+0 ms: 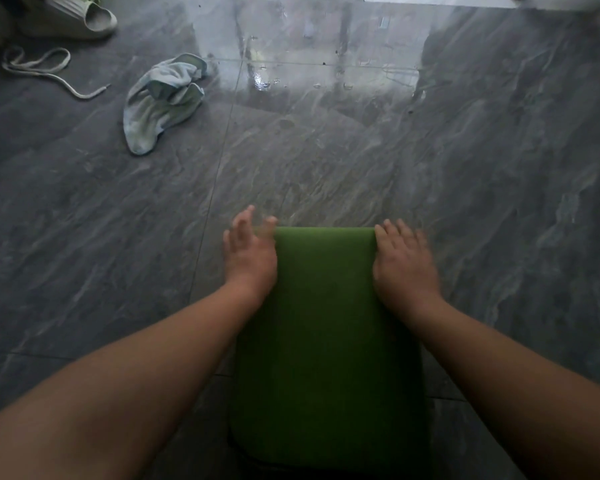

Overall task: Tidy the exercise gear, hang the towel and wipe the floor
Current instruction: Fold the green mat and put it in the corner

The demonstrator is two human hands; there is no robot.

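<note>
A green exercise mat (pixel 326 323) lies on the dark marble floor, running from the bottom of the view to a far edge at mid-frame. My left hand (pixel 252 251) rests at the mat's far left corner with fingers spread and relaxed, slightly blurred. My right hand (pixel 404 263) lies flat on the far right corner, fingers straight. A crumpled pale blue towel (pixel 161 102) sits on the floor at the upper left, well beyond both hands. A wet, glossy patch (pixel 291 81) shows on the floor further back.
A white cord or lace (pixel 39 69) lies on the floor at the far left. A pale slipper (pixel 84 19) stands in the top left corner. A bright white edge (pixel 465 0) crosses the top right.
</note>
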